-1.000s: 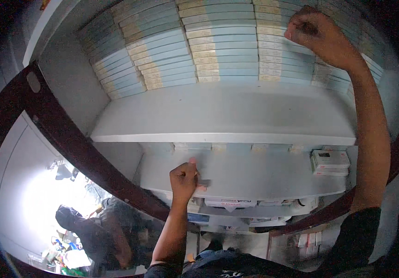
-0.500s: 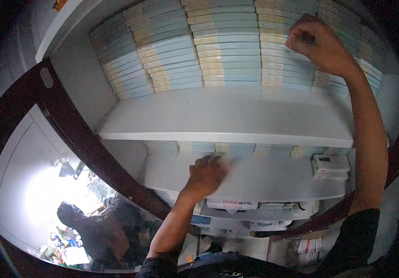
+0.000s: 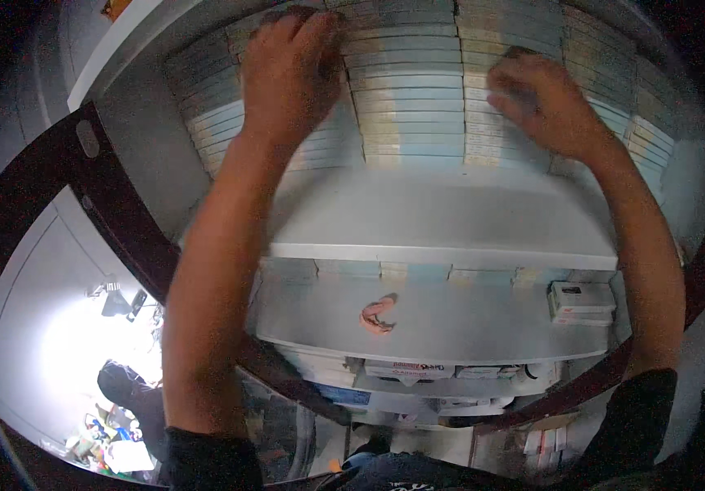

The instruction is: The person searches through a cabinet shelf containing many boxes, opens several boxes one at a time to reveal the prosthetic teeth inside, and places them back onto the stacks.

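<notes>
On the upper shelf stand tall stacks of flat pale blue and cream boxes (image 3: 410, 106). My left hand (image 3: 293, 78) is raised in front of the left-hand stacks, its fingers bent forward and their tips hidden. Farther right, my right hand (image 3: 545, 102) is in front of the boxes with curled, slightly blurred fingers; a dark patch lies inside the curl, and I cannot make out what it is. A curved pink piece, shaped like a denture (image 3: 379, 315), lies by itself on the shelf below, apart from both hands.
The upper shelf's white front edge (image 3: 442, 254) runs between the two levels. Small white boxes (image 3: 582, 303) sit at the lower shelf's right end, with more pale boxes along its back. Packages fill lower levels. A dark-framed glass door (image 3: 123, 204) stands at the left.
My left hand has risen from the lower shelf to the upper stacks, and the pink piece now shows where it was. My right hand has shifted slightly left and down.
</notes>
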Tool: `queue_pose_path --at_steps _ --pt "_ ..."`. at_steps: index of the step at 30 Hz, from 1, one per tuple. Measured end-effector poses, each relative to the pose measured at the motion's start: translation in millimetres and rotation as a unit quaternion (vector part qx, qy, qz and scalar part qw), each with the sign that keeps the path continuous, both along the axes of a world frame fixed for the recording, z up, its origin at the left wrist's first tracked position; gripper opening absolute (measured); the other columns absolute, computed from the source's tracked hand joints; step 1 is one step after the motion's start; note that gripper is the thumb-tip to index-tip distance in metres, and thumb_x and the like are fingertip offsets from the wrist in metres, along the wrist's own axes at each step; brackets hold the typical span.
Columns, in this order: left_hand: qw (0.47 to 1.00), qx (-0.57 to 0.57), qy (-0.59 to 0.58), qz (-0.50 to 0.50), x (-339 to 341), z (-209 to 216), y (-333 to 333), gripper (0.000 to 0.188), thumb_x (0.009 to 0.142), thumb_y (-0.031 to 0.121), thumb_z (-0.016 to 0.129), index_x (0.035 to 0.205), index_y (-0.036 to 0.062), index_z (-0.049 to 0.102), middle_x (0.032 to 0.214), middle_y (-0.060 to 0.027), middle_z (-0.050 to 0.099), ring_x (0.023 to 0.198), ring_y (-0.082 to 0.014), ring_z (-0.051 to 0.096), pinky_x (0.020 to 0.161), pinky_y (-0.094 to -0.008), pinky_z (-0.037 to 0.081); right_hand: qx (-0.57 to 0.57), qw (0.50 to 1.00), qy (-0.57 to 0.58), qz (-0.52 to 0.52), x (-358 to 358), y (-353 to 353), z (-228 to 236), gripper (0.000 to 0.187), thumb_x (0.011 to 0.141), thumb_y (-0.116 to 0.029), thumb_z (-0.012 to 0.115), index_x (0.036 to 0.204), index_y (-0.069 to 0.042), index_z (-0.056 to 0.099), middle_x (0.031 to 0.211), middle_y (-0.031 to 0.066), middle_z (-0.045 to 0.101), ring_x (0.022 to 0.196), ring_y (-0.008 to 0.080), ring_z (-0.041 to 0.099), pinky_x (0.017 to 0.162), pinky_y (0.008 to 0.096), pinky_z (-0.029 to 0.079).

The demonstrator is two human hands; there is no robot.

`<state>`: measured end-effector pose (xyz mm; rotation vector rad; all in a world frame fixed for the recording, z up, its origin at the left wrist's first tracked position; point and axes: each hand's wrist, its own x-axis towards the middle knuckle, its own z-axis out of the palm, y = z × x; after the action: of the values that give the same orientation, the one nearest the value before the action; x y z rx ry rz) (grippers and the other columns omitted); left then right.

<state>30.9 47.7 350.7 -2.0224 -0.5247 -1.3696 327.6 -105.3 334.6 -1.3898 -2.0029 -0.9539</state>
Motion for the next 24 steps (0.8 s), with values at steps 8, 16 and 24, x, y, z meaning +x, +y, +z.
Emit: queue_pose_path --at_steps 8,16,24 --pt "0.987 0.147 0.064 0.006 9 -7 65 0.06 0.087 0.044 0.067 0.132 0.0042 0.058 0.147 -0.0261 0.045 0.139 -0.0432 0.039 0.113 -0.0641 0.024 -0.055 0.992 -0.115 0.018 -36 9 -26 0.042 0.087 -0.014 0.07 0.128 -0.009 0.06 0.138 0.0139 0.053 0.134 0.0327 0.046 0.116 0.0474 0.037" --pt "0.959 -0.235 0.123 0.098 9 -8 48 0.118 0.076 0.083 0.059 0.161 0.0126 0.016 0.161 -0.0228 0.03 0.148 -0.0411 0.031 0.119 -0.0495 0.032 -0.054 0.989 -0.137 0.009 -33 15 -28 0.052 0.084 -0.014 0.071 0.134 -0.009 0.058 0.143 0.0133 0.051 0.137 0.034 0.044 0.117 0.0471 0.036" --pt "0.995 0.098 0.012 -0.006 13 -15 81 0.11 0.079 0.079 0.061 0.159 0.0119 0.025 0.161 -0.0245 0.028 0.146 -0.0423 0.033 0.116 -0.0517 0.036 -0.012 0.99 -0.143 0.01 -34 25 -26 0.061 0.085 -0.013 0.07 0.143 -0.009 0.05 0.152 0.0129 0.044 0.139 0.0337 0.043 0.118 0.0473 0.035"
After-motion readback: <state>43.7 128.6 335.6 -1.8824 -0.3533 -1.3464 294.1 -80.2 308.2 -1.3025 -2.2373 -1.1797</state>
